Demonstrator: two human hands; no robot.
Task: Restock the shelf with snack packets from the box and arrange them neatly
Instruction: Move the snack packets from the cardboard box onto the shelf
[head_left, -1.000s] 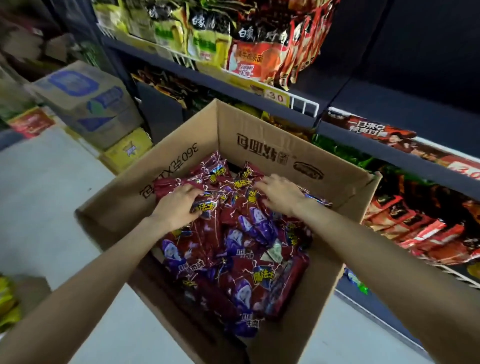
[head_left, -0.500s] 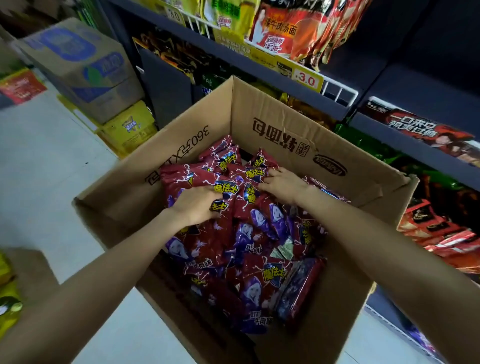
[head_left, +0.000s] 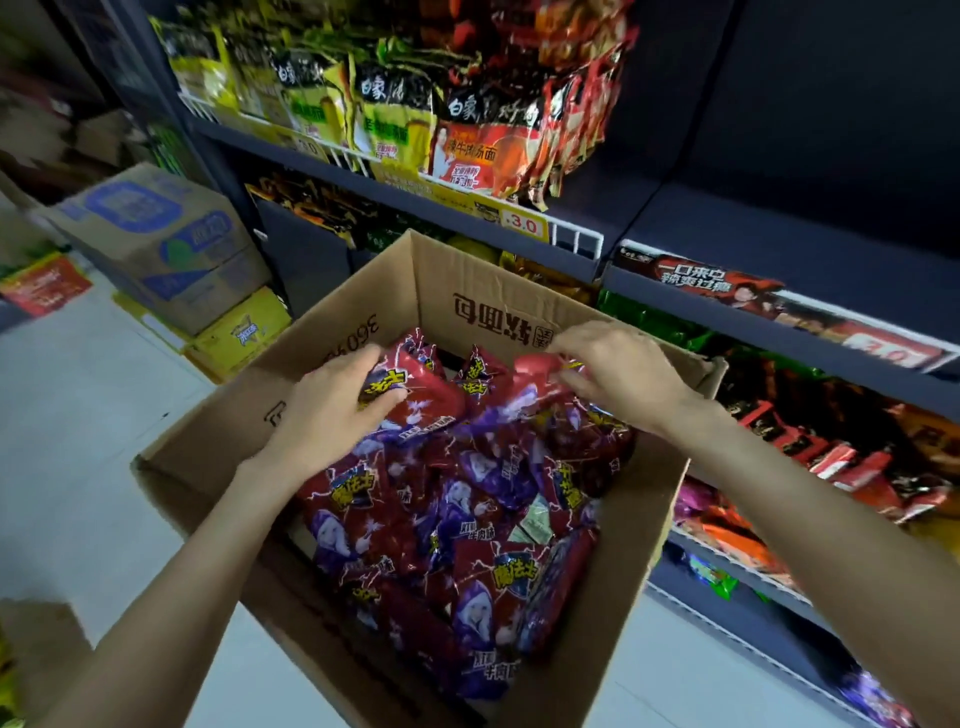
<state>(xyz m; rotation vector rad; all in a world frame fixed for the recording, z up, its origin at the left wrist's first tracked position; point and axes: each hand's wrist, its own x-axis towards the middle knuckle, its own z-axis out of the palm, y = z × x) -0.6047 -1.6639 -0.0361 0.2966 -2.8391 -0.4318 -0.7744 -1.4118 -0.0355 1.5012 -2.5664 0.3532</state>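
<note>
Beside the dark metal shelf (head_left: 769, 312), a brown cardboard box (head_left: 597, 597) brims with glossy red-purple snack packets (head_left: 467, 519); left hand (head_left: 332, 410) grips one, right hand (head_left: 618, 374) pinches another's crinkled edge.

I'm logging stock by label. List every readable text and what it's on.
"软面包", upside down: brown cardboard box inner wall.
"360", upside down: same box, left wall.
"3.0": yellow price tag on dark shelf edge.
"白象": orange noodle packet.
"一口来电": red shelf-edge strip.
Red-purple snack packets: lettering too blurred.
</note>
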